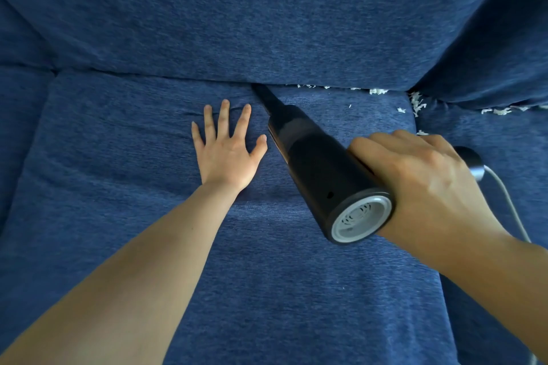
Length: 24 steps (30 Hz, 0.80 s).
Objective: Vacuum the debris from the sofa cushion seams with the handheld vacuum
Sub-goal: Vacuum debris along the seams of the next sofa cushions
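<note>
Landmark: back seam (296,84) of the seat cushion (118,187).
Vacuum (320,169): nozzle tip buried in the seam, angled to reach deep.
Right hand (427,184): fingers wrapped around the handle, steering.
Left hand (226,148): fingers splayed flat, pressing beside the nozzle, likely to open the seam.
Debris (378,91): white flecks along the seam, right of the nozzle.

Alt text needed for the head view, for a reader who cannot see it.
A right hand grips a black handheld vacuum, its nozzle tip in the back seam of a blue sofa cushion. The left hand presses flat beside it; white debris lines the seam to the right.
</note>
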Each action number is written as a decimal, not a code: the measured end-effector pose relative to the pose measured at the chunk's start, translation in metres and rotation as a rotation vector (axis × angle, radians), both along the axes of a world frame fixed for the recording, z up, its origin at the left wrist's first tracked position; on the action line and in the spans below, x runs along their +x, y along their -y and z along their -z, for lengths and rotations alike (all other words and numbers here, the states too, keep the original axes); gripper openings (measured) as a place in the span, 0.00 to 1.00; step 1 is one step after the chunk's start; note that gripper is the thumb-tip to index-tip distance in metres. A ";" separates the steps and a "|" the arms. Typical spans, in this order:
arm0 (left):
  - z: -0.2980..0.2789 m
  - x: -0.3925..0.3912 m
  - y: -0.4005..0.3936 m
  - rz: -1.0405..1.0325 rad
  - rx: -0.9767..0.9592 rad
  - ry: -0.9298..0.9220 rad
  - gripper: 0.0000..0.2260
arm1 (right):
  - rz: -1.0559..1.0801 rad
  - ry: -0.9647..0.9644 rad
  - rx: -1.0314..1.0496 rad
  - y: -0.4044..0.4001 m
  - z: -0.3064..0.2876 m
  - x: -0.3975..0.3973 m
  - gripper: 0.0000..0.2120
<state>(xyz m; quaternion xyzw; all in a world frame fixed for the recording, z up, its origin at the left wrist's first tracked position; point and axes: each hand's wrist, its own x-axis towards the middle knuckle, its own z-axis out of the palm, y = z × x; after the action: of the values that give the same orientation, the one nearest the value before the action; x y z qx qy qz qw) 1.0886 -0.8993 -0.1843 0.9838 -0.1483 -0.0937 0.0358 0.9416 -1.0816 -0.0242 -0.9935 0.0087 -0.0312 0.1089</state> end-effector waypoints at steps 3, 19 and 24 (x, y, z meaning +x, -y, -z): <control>0.001 -0.002 -0.001 0.002 -0.003 0.002 0.32 | 0.009 -0.028 -0.010 -0.002 0.002 0.002 0.11; -0.002 -0.009 0.000 -0.009 -0.064 0.000 0.29 | 0.048 -0.027 0.012 0.011 -0.003 -0.010 0.12; -0.006 -0.008 0.008 -0.012 -0.131 -0.004 0.26 | 0.066 -0.050 0.018 0.024 -0.009 -0.015 0.11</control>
<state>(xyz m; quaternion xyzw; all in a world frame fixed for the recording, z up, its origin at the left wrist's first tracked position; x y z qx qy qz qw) 1.0806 -0.9073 -0.1779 0.9800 -0.1483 -0.0855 0.1011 0.9264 -1.1052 -0.0153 -0.9921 0.0447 -0.0101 0.1164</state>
